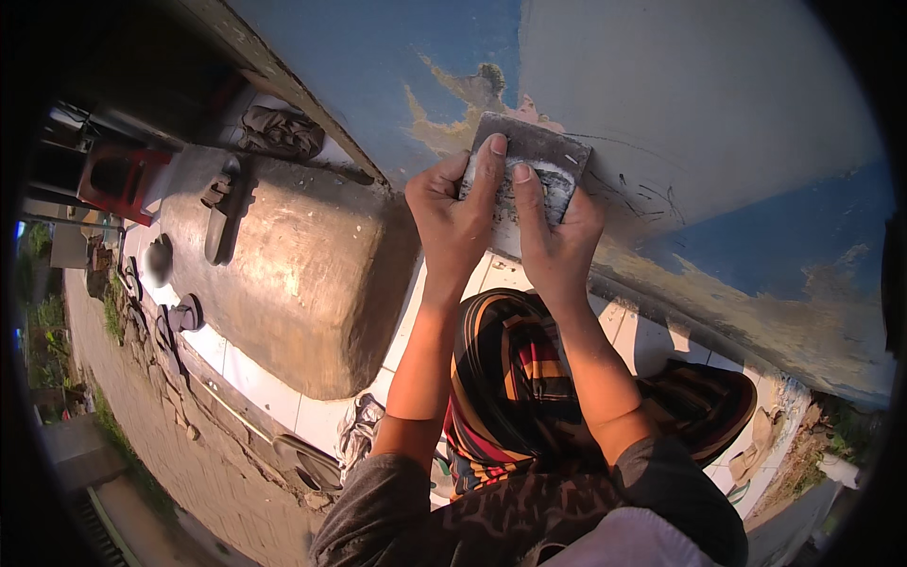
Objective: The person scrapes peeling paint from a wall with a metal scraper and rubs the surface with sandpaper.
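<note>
Both of my hands grip a flat, dark grey rectangular piece (pixel 528 138) in front of a painted wall (pixel 623 78). White powder or paste coats much of its face; I cannot tell whether it is a sanding sheet or a spreader. My left hand (pixel 457 202) holds its left side and my right hand (pixel 560 234) its lower right. Each thumb presses on the near face, while most fingers are hidden behind. Just beyond the piece, a peeled patch (pixel 453 99) of bare plaster breaks the blue paint. Dark pencil-like marks (pixel 645 198) run across the pale grey paint to the right.
Left of me, a smooth concrete step (pixel 305 262) bears a sandal (pixel 217 220). More footwear (pixel 186 312) lies along the tiled floor's edge. A red plastic chair (pixel 120 181) and a crumpled cloth (pixel 282 132) are farther off. Striped fabric (pixel 510 375) covers my legs on white tiles (pixel 312 425).
</note>
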A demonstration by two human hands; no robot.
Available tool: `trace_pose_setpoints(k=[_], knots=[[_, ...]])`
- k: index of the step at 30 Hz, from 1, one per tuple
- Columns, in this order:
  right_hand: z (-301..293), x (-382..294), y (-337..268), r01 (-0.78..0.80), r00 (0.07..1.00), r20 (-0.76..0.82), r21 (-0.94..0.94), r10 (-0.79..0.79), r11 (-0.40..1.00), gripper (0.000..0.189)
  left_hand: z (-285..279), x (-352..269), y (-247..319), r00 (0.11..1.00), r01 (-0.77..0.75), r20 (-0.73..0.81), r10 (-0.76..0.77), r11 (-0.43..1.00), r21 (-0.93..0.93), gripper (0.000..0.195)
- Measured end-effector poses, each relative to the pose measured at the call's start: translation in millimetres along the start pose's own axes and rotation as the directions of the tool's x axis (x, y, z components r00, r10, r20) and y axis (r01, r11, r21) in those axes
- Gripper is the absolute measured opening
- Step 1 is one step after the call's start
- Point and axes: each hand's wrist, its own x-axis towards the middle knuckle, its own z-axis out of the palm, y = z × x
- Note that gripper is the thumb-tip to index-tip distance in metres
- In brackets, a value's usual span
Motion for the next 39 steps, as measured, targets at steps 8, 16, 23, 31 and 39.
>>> trace_pose_setpoints(k=[8, 16, 23, 31, 39], knots=[[-18.2, -5.2, -9.9, -0.083, 0.994, 0.064, -0.045, 0.086, 0.996, 0.017, 12.4, -8.1, -1.1, 1.000, 0.000, -0.003, 0.000, 1.000, -0.014, 0.040], [-22.2, 4.5, -7.3, 0.050, 0.996, 0.085, -0.102, -0.041, 0.994, 0.013, 14.6, -8.6, 0.8, 1.000, -0.001, 0.003, 0.001, 1.000, -0.021, 0.036], [-18.1, 7.3, -7.8, 0.085, 0.996, 0.041, -0.076, -0.082, 0.994, 0.013, 15.6, -4.2, 1.7, 1.000, -0.001, 0.003, 0.001, 1.000, -0.016, 0.039], [-10.5, 9.5, -8.8, 0.120, 0.993, 0.038, -0.121, -0.116, 0.985, 0.017, 12.9, 2.7, -1.8, 1.000, -0.014, -0.008, 0.014, 0.999, -0.041, 0.039], [-8.6, 12.6, -19.8, 0.038, 0.998, 0.048, -0.069, -0.035, 0.997, 0.018, 13.3, 6.0, 9.6, 0.998, -0.062, -0.025, 0.061, 0.996, -0.071, 0.034]])
